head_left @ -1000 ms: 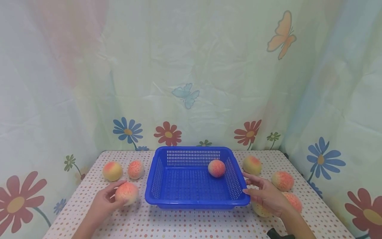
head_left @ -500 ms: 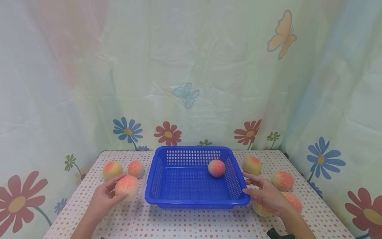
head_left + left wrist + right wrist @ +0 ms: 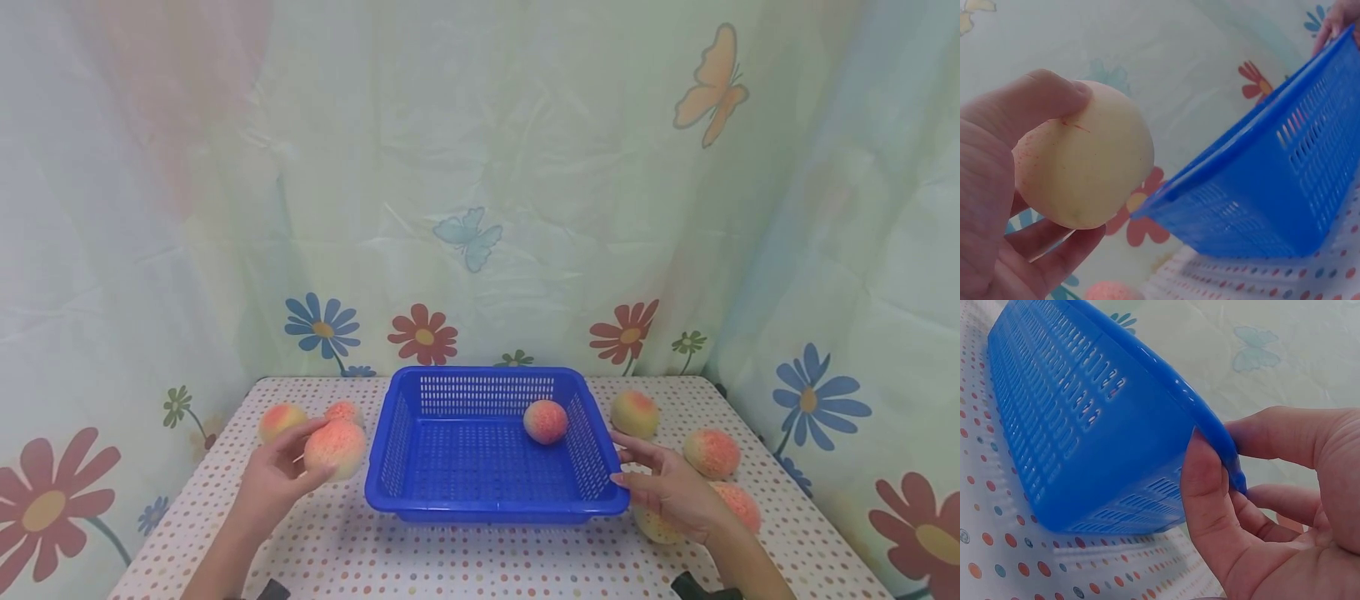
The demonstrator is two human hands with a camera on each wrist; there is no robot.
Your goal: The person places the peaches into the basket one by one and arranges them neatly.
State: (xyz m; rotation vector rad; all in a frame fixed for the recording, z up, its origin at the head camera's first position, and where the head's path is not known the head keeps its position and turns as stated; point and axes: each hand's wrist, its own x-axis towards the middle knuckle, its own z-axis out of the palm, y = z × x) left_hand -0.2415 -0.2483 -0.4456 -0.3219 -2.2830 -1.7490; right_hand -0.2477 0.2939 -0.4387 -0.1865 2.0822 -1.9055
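My left hand [image 3: 272,477] grips a pink-and-cream peach [image 3: 336,450] above the table, just left of the blue plastic basket [image 3: 465,454]. In the left wrist view, thumb and fingers curl round the pale side of this peach [image 3: 1094,156]. My right hand [image 3: 675,492] pinches the basket's right rim near its front corner. The right wrist view has thumb and fingers on either side of the rim [image 3: 1207,415]. One pink peach [image 3: 545,422] lies inside the basket toward the right.
Behind my left hand are a yellow peach [image 3: 281,421] and a pink peach [image 3: 345,412], both partly hidden. Several more peaches, one of them yellow-red [image 3: 634,414], lie right of the basket. A dotted cloth [image 3: 480,558] covers the table; a flowered curtain [image 3: 480,167] hangs behind.
My left hand has lifted the peach off the table and moved it a little forward and right, toward the basket. The right hand and basket have stayed put.
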